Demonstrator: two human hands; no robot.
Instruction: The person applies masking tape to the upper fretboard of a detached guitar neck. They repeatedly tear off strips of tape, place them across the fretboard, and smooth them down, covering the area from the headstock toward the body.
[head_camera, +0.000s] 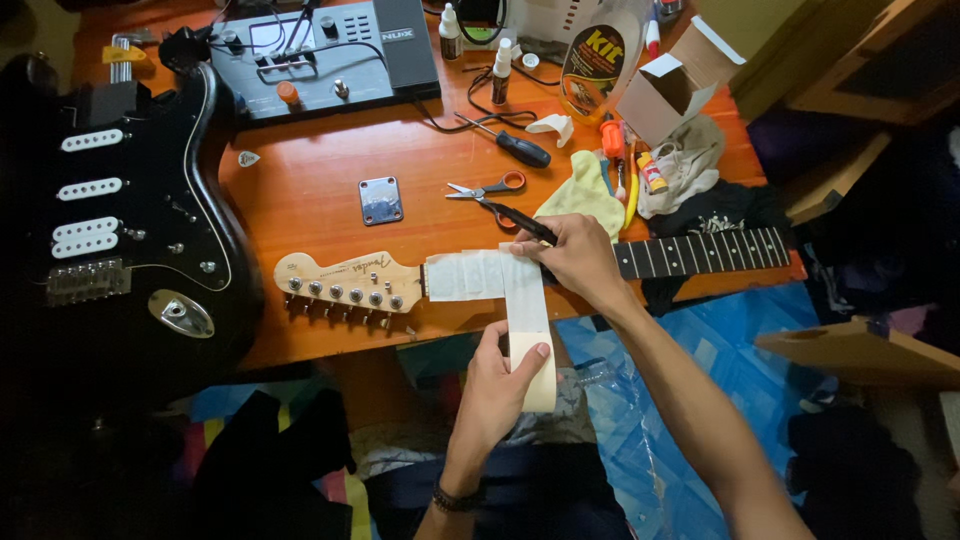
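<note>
Orange bench (300, 200): guitar neck (700, 250) laid across. First frets are covered with masking tape (465, 275); remainder is bare. Tape roll (535, 370) is pinched by left hand (500, 390); right hand (575, 255) fingers are pressed onto the strip.

At the far edge of my desk (320, 200), right of centre, stands a clear bottle (597, 55) with an oval yellow, black and red label. Just right of it an open white cardboard box (668, 95) lies tipped. Left of the bottle stand two small white dropper bottles (450, 32). Far left sits a grey pedal unit (320, 55) with a small pale screen (268, 36).
</note>
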